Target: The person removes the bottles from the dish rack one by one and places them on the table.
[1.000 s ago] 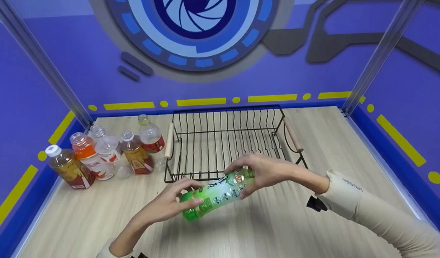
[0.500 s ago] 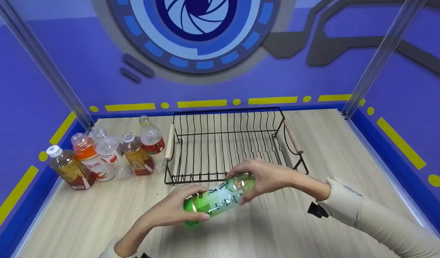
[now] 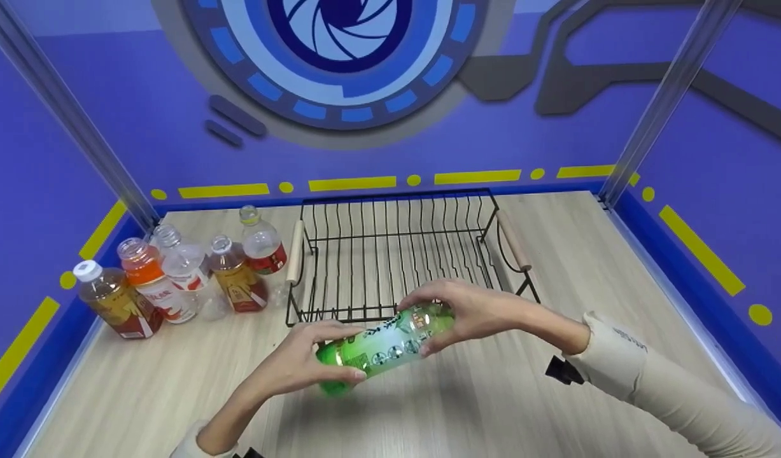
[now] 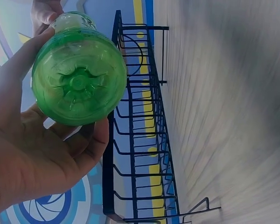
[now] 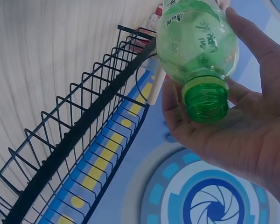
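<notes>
Both hands hold a green plastic drink bottle point(image 3: 390, 346) lengthwise in front of the rack, its label facing up toward the head camera. My left hand point(image 3: 301, 359) grips the base end, and the moulded green bottom point(image 4: 79, 77) faces the left wrist camera. Around the neck end curl the fingers of my right hand point(image 3: 470, 315). The right wrist view shows the uncapped, threaded bottle mouth point(image 5: 205, 100) beside the palm. In the head view the bottle tilts, with its neck end farther back than its base. Part of the neck is hidden by the right hand.
A black wire rack point(image 3: 396, 254) with wooden handles point(image 3: 512, 238) stands behind the hands. Left of it are several upright bottles: a white-capped tea bottle point(image 3: 119, 302), an orange-banded bottle point(image 3: 158, 283), a clear bottle point(image 3: 183, 264), a smaller tea bottle point(image 3: 237, 277) and a red-labelled bottle point(image 3: 265, 248).
The bottle's base end has dipped slightly toward the front and come back up a little, with the left hand shifting along. Both hands keep their hold, and the rack and other bottles stay put.
</notes>
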{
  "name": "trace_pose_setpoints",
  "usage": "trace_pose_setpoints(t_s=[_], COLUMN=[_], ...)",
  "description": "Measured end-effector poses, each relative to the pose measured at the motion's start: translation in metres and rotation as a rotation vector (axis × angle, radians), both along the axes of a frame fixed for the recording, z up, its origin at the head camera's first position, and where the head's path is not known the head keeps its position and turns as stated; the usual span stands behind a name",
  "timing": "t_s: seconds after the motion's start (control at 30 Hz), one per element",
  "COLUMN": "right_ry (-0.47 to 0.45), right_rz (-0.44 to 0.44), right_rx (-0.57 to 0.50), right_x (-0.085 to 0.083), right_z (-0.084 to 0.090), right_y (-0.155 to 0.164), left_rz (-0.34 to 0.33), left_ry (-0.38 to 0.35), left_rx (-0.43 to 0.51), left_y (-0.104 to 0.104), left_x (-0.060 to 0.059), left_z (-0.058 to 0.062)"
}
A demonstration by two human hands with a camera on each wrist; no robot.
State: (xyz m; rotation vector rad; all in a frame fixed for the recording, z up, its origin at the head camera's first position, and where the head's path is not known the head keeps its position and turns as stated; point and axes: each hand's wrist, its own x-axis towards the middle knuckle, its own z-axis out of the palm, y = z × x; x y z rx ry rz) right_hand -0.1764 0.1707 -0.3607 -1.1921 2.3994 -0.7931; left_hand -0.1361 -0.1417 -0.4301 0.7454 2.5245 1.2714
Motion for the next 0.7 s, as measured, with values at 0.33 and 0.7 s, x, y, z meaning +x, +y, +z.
trace_pose_setpoints(t_s=[0.33,0.7], right_ry=[0.017,-0.047], right_rz=[-0.078,-0.316], right_rx=[-0.073,-0.165], right_x=[-0.005,-0.051], right_z=[0.013,0.012], right_y=[0.020,0.086], left_rz=[0.076,0.422], left_ry=[-0.016,-0.114], left_rx=[-0.022,0.050], left_y=[-0.020,-0.090], left_x=[0.007,0.020], left_z=[0.004,0.020])
